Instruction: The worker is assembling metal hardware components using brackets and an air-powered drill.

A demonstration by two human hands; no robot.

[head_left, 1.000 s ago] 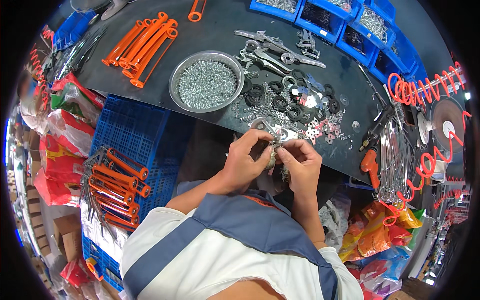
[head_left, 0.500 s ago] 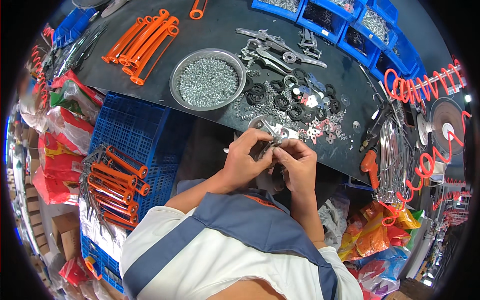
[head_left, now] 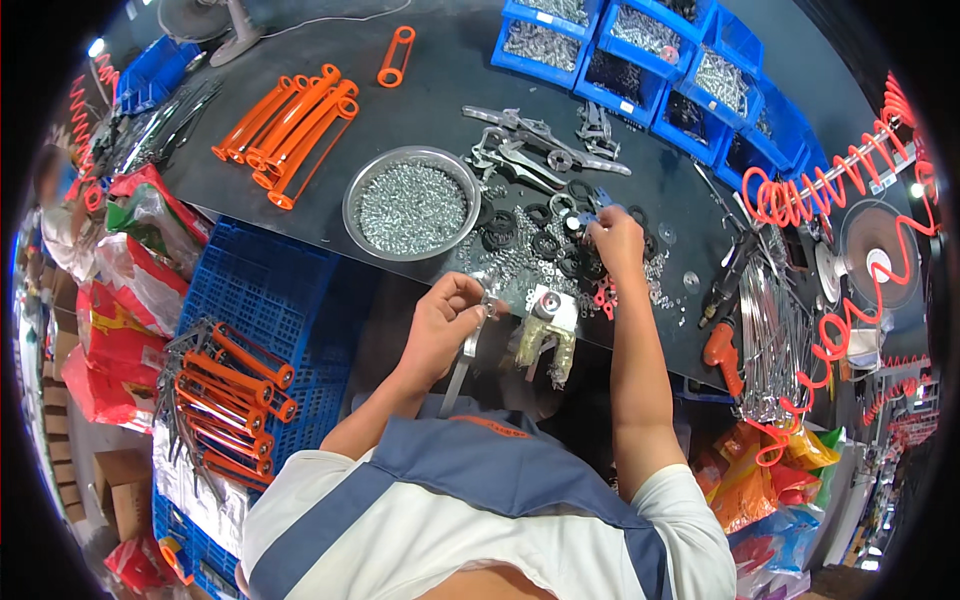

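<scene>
At the bench's near edge, my left hand (head_left: 440, 325) pinches a long, flat metal part (head_left: 462, 365) between thumb and fingers. The part's narrow end hangs down toward my apron. My right hand (head_left: 617, 240) reaches over the heap of small parts, fingertips pressed together beside blue pieces (head_left: 600, 198) and black rings (head_left: 545, 245). What those fingers hold, if anything, is hidden. Between my hands sits a metal fixture (head_left: 550, 305) with a round hub and two tape-wrapped legs. Springs (head_left: 505, 258) and red flat pieces (head_left: 604, 298) lie around it.
A steel bowl of small metal pieces (head_left: 354, 215) stands left of the heap. Orange frames (head_left: 300, 130) lie farther left, and silver levers (head_left: 530, 130) behind. Blue bins (head_left: 540, 68) line the back. An orange-handled power tool (head_left: 722, 355) and coiled red hose (head_left: 770, 200) are right.
My hands, together before, are now apart. The right has moved away to the parts heap; the left has shifted slightly left with the metal part. The fixture is now uncovered, and the view has shifted.
</scene>
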